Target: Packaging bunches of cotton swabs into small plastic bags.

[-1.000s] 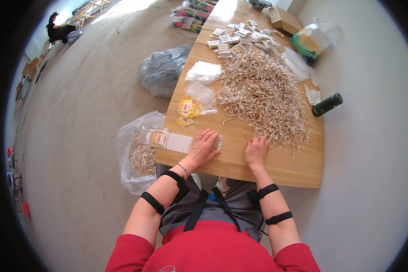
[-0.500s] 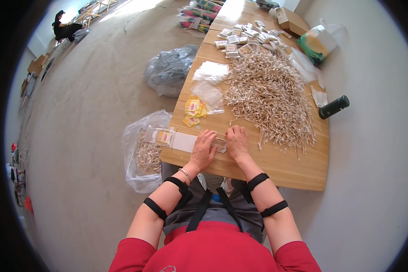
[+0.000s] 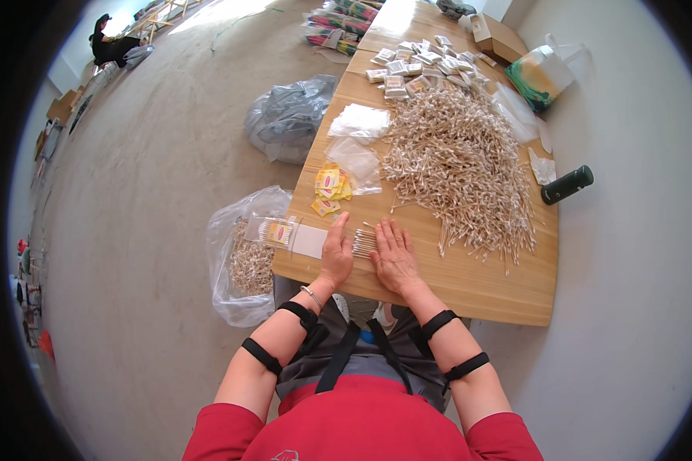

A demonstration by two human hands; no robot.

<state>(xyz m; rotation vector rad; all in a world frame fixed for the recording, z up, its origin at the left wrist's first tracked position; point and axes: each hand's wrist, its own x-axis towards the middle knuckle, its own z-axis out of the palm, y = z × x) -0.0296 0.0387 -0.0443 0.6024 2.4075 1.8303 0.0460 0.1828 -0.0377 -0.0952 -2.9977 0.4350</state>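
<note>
A small row of cotton swabs (image 3: pixel 364 243) lies side by side on the wooden table (image 3: pixel 477 292) near its front edge. My left hand (image 3: pixel 336 252) stands on edge at the row's left side, its fingers stretched out. Flat over the right part of the row lies my right hand (image 3: pixel 394 258), fingers extended, hiding some swabs. Neither hand grips anything. Left of my left hand is a white card (image 3: pixel 308 241), partly covered by that hand. At the table's left edge, a clear packet (image 3: pixel 275 232) shows swabs and a yellow label inside.
Beyond my hands spreads a large heap of swabs (image 3: pixel 454 157), with filled packets (image 3: pixel 419 61) behind it. Yellow cards (image 3: pixel 331 183), clear bags (image 3: pixel 355 160) and white sheets (image 3: pixel 359 121) lie left. A dark bottle (image 3: pixel 567 185) is at right. A swab-filled plastic bag (image 3: pixel 246 261) sits beside the table.
My left hand has turned onto its edge and shifted left off the swabs. My right hand has flattened, with its fingers straightened over the row's right part.
</note>
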